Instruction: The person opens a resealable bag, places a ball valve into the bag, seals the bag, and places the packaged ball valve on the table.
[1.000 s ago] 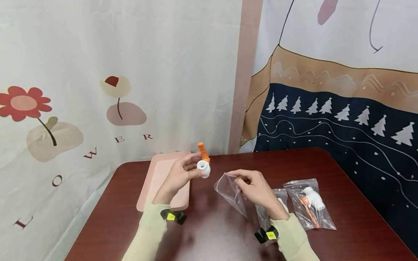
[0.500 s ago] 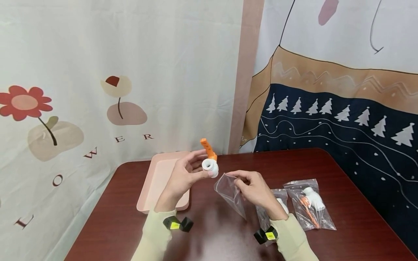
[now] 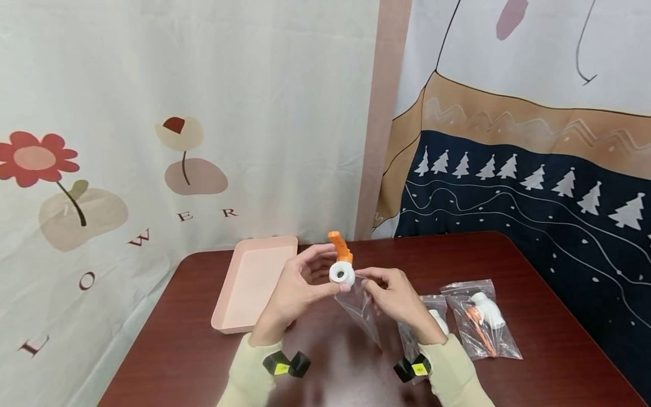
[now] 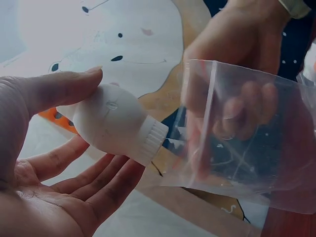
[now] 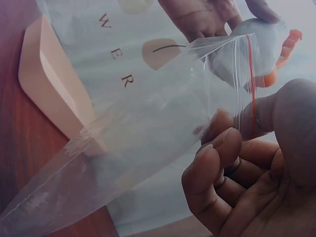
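A white plastic ball valve (image 3: 342, 273) with an orange handle (image 3: 341, 247) is pinched between the thumb and fingers of my left hand (image 3: 300, 285). In the left wrist view, the ribbed end of the valve (image 4: 116, 118) points at the mouth of a clear zip bag (image 4: 247, 143). My right hand (image 3: 399, 294) pinches that bag near its zip edge, and the bag (image 3: 360, 311) hangs down to the left of the fingers. Seen from the right wrist, the bag (image 5: 133, 133) has a red zip line and partly covers the valve (image 5: 254, 49).
A pink tray (image 3: 229, 294) lies at the table's back left. To the right, a zip bag (image 3: 483, 319) contains a white fitting and an orange handle. Another bag (image 3: 409, 333) with a white part lies partly behind my right forearm. Printed curtains hang behind the table (image 3: 168, 350).
My left hand has moved right and slightly down with the valve, bringing it up against the bag's mouth. The right hand has stayed nearly still, holding the bag.
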`<state>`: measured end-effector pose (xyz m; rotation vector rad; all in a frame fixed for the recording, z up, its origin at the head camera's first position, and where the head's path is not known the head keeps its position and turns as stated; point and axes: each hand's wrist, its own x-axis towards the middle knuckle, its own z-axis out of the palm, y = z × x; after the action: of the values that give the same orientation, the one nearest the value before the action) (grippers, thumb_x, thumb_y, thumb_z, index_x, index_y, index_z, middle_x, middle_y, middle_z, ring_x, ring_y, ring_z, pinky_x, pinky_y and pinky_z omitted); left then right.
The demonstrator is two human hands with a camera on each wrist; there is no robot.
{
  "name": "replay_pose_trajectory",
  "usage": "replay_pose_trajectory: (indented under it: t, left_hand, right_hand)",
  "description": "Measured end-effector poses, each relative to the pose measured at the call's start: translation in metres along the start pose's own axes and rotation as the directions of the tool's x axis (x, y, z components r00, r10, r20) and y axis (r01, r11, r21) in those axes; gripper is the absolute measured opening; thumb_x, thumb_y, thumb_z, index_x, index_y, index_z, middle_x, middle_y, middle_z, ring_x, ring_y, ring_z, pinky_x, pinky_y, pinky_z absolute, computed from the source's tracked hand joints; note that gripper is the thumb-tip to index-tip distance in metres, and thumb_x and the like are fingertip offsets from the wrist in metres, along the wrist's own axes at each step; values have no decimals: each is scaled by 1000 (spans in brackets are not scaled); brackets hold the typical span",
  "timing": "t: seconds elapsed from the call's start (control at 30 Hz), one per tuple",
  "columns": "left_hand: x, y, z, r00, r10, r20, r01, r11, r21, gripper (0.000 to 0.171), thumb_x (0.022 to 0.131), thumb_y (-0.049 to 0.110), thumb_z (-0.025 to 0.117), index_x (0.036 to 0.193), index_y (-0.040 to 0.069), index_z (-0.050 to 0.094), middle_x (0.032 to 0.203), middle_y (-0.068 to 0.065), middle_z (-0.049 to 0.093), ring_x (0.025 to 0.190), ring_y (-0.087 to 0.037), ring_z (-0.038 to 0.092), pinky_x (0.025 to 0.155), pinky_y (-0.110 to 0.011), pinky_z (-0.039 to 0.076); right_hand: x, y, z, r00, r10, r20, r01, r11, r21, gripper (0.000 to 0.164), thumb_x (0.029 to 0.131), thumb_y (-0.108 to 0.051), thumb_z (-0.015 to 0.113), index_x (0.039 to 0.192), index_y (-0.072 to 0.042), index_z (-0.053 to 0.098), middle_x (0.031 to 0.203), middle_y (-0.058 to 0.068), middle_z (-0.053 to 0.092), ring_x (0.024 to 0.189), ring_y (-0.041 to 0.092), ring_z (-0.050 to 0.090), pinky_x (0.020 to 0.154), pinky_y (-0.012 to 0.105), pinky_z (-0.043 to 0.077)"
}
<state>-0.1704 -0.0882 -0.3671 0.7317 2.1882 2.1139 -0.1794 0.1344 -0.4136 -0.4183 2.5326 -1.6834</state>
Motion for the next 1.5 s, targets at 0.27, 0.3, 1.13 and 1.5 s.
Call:
replay_pose_trajectory:
  t: [0.27,0.3,1.13,1.5]
  left_hand:
    - [-1,-6,6,998,27,51,-31,996,78,63,75,1,88,133,11,64,125,-16,70,109,-23,70,96,-29,57]
    - [-1,-7,7,998,24,56,-29,996,90,63,75,1,88,132,11,64,125,-15,70,109,-23,70,96,-29,57]
    - [-10,-4,12,993,-41,110,3,947,321,61,73,6,91,129,12,66,122,-6,72,106,-20,71,95,-27,58]
    - [-10,-2,14,998,-54,38,35,920,390,58,67,9,95,119,12,70,110,-1,70,96,-16,71,88,-31,60]
  right_hand:
    - [-1,0,2,1000,-11,22,10,999,34,27,101,-10,56,122,-9,72,68,5,61,52,14,54,49,30,52]
    - [-1,0,2,1000,-12,22,12,999,35,26,101,-10,56,122,-8,72,68,5,62,52,14,54,49,29,52]
    - [-3,-3,3,1000,-21,16,21,999,36,27,101,-9,54,121,-5,71,64,5,58,51,13,54,47,27,49]
    - [-3,-4,5,1000,-12,10,12,999,42,26,102,-12,55,122,-8,72,66,4,60,52,15,55,51,27,52]
